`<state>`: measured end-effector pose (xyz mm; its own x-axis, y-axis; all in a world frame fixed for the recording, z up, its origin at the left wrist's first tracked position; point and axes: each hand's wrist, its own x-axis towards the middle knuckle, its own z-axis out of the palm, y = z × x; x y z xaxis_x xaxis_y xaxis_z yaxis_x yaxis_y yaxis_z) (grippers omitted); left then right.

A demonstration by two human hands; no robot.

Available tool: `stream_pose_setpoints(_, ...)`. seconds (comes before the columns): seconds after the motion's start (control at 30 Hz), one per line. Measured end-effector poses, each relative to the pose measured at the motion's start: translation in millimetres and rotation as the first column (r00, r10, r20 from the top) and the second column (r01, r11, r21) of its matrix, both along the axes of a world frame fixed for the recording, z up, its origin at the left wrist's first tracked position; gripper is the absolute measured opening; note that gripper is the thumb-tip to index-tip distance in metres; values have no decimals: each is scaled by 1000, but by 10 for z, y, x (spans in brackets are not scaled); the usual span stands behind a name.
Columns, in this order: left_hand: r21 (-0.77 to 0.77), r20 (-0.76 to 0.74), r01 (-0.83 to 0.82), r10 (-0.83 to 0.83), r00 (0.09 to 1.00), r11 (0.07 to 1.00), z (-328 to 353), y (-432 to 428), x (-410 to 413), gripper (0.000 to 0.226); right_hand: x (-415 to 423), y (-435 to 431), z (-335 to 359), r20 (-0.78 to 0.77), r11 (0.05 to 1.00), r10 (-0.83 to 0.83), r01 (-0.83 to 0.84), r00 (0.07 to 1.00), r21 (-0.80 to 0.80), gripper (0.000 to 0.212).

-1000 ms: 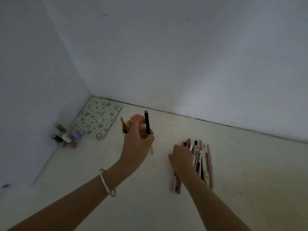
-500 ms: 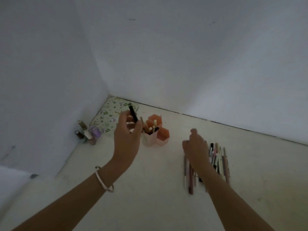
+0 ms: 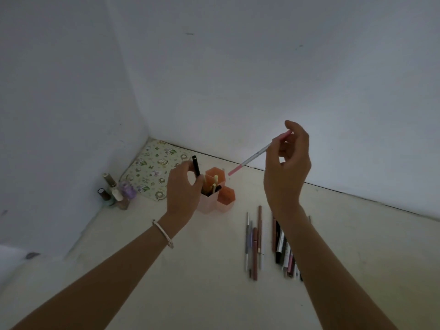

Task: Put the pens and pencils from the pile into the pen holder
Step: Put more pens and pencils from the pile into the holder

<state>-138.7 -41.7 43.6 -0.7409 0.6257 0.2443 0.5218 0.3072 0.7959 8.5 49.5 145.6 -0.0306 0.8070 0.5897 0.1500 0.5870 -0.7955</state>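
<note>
A pink and orange pen holder [image 3: 225, 196] made of hexagonal cups stands on the pale floor, with several pens sticking out of it. My left hand [image 3: 181, 189] is right beside its left cup, pinching a black pen [image 3: 196, 166] held upright over the opening. My right hand [image 3: 287, 166] is raised to the right of the holder and grips a pink and white pen [image 3: 252, 158] that slants down toward the holder. The pile of pens and pencils [image 3: 269, 241] lies on the floor below my right wrist, partly hidden by my forearm.
A patterned green and white pad [image 3: 152, 167] lies in the corner behind the holder. Small bottles [image 3: 116, 192] cluster by the left wall. White walls close the space on the left and at the back.
My right hand has lifted off the pile and now holds a pink and white pen in the air. My left hand has brought the black pen over the holder's left cup.
</note>
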Motion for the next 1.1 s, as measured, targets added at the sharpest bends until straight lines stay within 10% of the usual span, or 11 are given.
stream_pose_setpoints(0.1, -51, -151, 11, -19, 988, 999, -9, -39, -23, 38, -104, -67, -96, -22, 997, 75, -75, 997, 3, 30)
stream_pose_setpoints(0.33, 105, 231, -175, 147, 962, 979, 20, -286, -22, 34, -411, -247, -479, 282, 965, 255, -260, 925, -19, 23)
stream_pose_setpoints(0.6, -262, 533, -159, 281, 798, 952, -363, -419, 578, 23, -306, -313, -849, 586, 940, 238, -335, 775, 61, 30)
stream_pose_setpoints(0.8, -556, 377, 329, -122, 918, 764, -565, -53, 1101, 16, 250, 49, -705, 378, 999, 31, -39, 925, 13, 38)
stream_pose_setpoints(1.1, -703, 113, 246, -237, 965, 667, -648, 253, 1479, 24, 940, 127, -930, 432, 991, -25, 78, 901, -106, 33)
